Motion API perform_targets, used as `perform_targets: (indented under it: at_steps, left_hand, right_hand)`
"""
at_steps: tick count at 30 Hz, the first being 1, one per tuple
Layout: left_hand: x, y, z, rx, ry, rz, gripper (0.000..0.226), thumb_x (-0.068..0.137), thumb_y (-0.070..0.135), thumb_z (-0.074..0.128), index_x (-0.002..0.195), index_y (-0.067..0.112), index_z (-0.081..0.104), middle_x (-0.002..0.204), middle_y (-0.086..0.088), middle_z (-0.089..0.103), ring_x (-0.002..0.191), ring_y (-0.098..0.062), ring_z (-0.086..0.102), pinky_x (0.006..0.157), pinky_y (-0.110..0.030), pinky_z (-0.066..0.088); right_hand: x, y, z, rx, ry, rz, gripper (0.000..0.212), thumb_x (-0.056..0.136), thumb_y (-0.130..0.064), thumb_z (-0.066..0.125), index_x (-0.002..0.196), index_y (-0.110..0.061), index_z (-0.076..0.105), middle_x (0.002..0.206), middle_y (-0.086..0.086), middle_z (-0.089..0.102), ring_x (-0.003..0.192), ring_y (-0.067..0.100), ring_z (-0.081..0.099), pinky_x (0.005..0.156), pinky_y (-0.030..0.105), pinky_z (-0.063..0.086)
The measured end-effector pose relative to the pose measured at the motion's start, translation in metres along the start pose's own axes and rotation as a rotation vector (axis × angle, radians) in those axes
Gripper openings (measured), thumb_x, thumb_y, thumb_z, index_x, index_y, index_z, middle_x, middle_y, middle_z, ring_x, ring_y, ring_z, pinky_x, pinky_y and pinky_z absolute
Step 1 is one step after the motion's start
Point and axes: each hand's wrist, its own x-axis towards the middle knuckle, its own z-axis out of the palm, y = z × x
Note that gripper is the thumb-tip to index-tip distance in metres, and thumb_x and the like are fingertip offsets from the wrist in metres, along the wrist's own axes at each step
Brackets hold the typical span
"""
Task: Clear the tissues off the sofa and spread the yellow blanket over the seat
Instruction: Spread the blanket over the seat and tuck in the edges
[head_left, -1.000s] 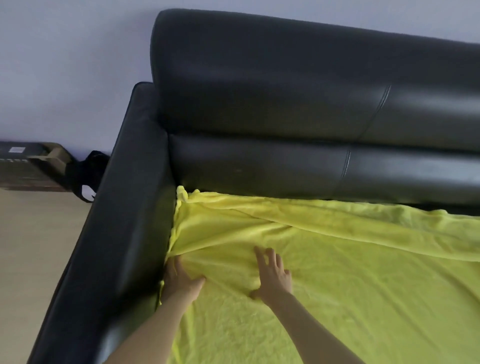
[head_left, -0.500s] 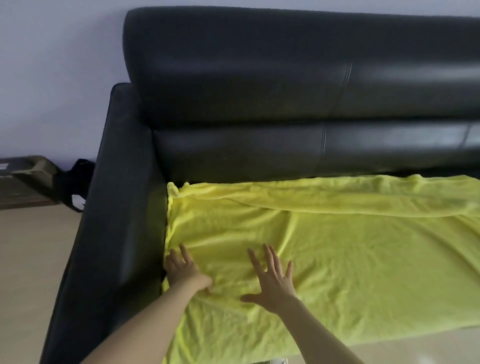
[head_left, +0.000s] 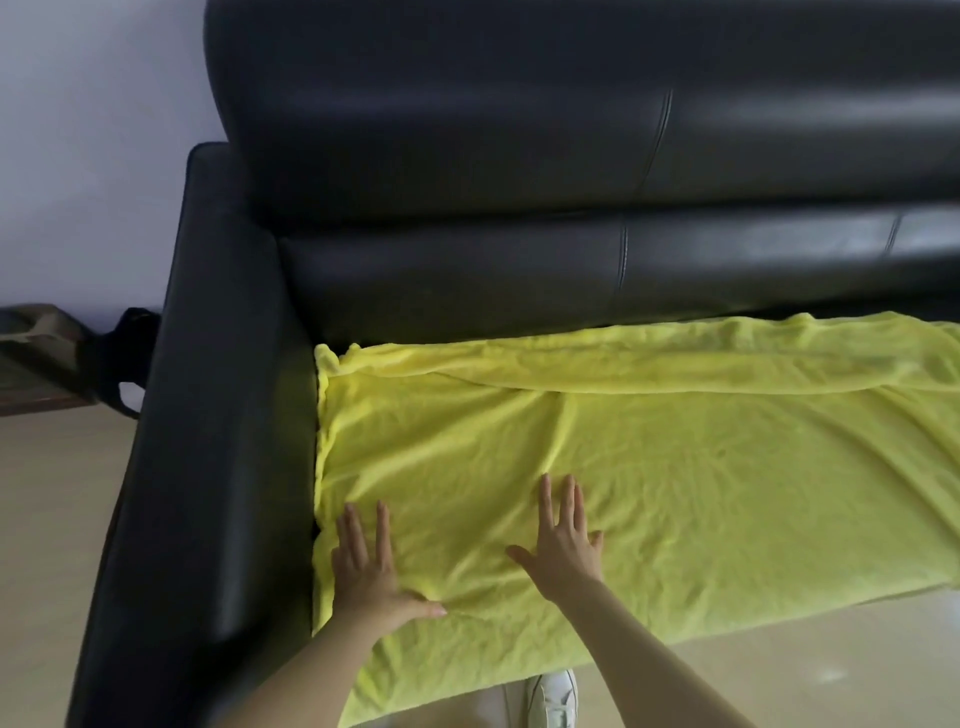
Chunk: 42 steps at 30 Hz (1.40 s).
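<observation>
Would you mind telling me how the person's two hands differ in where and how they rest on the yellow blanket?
The left hand lies beside the sofa armrest, at the blanket's side edge; the right hand sits further toward the seat's middle. The left hand's thumb points right, and the right hand's thumb points left. Both lie flat and open, palms down, fingers pointing toward the backrest.

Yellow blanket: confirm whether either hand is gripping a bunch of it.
No: the left hand and right hand lie flat, fingers spread, on the yellow blanket.
</observation>
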Motion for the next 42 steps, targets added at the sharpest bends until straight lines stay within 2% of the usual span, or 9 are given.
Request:
perform_targets:
  at_steps: [3, 8, 13, 25, 29, 32, 34, 37, 42]
  left_hand:
    - [-0.002, -0.001, 0.001, 0.024, -0.005, -0.022, 0.159, 0.045, 0.081, 0.071, 0.13, 0.021, -0.049, 0.132, -0.02, -0.057, 0.132, -0.037, -0.042, 0.117, -0.049, -0.007]
    - [-0.009, -0.001, 0.0, 0.058, -0.01, -0.029, 0.159, 0.045, 0.078, 0.073, 0.13, 0.025, -0.049, 0.129, -0.019, -0.06, 0.132, -0.037, -0.043, 0.116, -0.05, -0.005]
    - [-0.024, -0.007, 0.01, 0.094, 0.027, 0.003, 0.157, 0.046, 0.078, 0.074, 0.133, 0.026, -0.046, 0.133, -0.017, -0.057, 0.134, -0.036, -0.04, 0.117, -0.049, -0.004]
    - [-0.054, -0.02, 0.037, 0.154, 0.065, -0.013, 0.151, 0.049, 0.082, 0.067, 0.133, 0.026, -0.045, 0.138, -0.021, -0.05, 0.139, -0.035, -0.034, 0.117, -0.04, -0.009]
    - [-0.059, -0.023, 0.042, 0.214, 0.042, -0.018, 0.151, 0.053, 0.071, 0.075, 0.132, 0.024, -0.045, 0.143, -0.022, -0.045, 0.141, -0.035, -0.028, 0.12, -0.037, -0.002]
    - [-0.058, -0.014, 0.037, 0.239, 0.005, -0.056, 0.137, 0.068, 0.048, 0.074, 0.14, 0.022, -0.039, 0.145, -0.02, -0.043, 0.142, -0.035, -0.028, 0.121, -0.038, 0.004]
    - [-0.055, 0.0, 0.032, 0.25, 0.037, -0.015, 0.12, 0.076, 0.031, 0.065, 0.144, 0.02, -0.033, 0.145, -0.018, -0.044, 0.14, -0.035, -0.031, 0.121, -0.039, 0.003]
    - [-0.044, 0.028, 0.025, 0.285, 0.153, 0.175, 0.107, 0.081, 0.017, 0.056, 0.147, 0.024, -0.027, 0.143, -0.012, -0.049, 0.139, -0.03, -0.035, 0.121, -0.04, 0.002]
    - [-0.017, 0.097, 0.024, 0.344, 0.111, 0.333, 0.095, 0.092, 0.038, 0.049, 0.147, 0.026, -0.027, 0.147, -0.012, -0.043, 0.139, -0.027, -0.035, 0.12, -0.046, -0.003]
  right_hand:
    - [-0.002, 0.002, -0.002, -0.034, -0.051, -0.005, 0.111, 0.085, -0.064, 0.053, 0.147, -0.02, -0.028, 0.145, 0.007, -0.043, 0.145, 0.025, -0.025, 0.114, 0.057, 0.017]
    - [-0.01, 0.004, 0.003, -0.064, -0.081, 0.007, 0.119, 0.082, -0.062, 0.06, 0.146, -0.021, -0.031, 0.142, 0.008, -0.046, 0.144, 0.025, -0.028, 0.113, 0.058, 0.018]
    - [-0.018, 0.008, 0.01, -0.084, -0.093, 0.005, 0.121, 0.08, -0.062, 0.062, 0.145, -0.023, -0.033, 0.149, 0.01, -0.042, 0.144, 0.025, -0.029, 0.113, 0.059, 0.02]
    - [-0.048, 0.039, 0.028, -0.116, 0.02, -0.077, 0.118, 0.079, -0.066, 0.06, 0.148, -0.026, -0.027, 0.153, 0.008, -0.037, 0.144, 0.027, -0.028, 0.112, 0.066, 0.01]
    - [-0.053, 0.057, 0.032, -0.084, -0.04, -0.097, 0.111, 0.084, -0.057, 0.061, 0.149, -0.03, -0.024, 0.155, 0.001, -0.034, 0.147, 0.024, -0.021, 0.112, 0.064, 0.015]
    - [-0.05, 0.062, 0.027, -0.104, 0.017, -0.131, 0.091, 0.09, -0.057, 0.05, 0.153, -0.032, -0.011, 0.16, 0.002, -0.018, 0.149, 0.024, -0.006, 0.114, 0.06, 0.016]
    - [-0.045, 0.062, 0.021, -0.082, 0.088, -0.143, 0.079, 0.093, -0.055, 0.046, 0.154, -0.03, 0.003, 0.161, 0.005, -0.003, 0.148, 0.024, 0.006, 0.115, 0.055, 0.021]
    - [-0.034, 0.06, 0.008, -0.063, 0.128, -0.158, 0.072, 0.094, -0.051, 0.046, 0.153, -0.029, 0.012, 0.161, 0.007, 0.001, 0.148, 0.024, 0.007, 0.114, 0.051, 0.023]
    - [-0.006, 0.07, -0.015, -0.01, 0.152, -0.138, 0.078, 0.094, -0.043, 0.052, 0.155, -0.026, 0.004, 0.162, 0.005, -0.008, 0.149, 0.024, -0.004, 0.116, 0.055, 0.018]
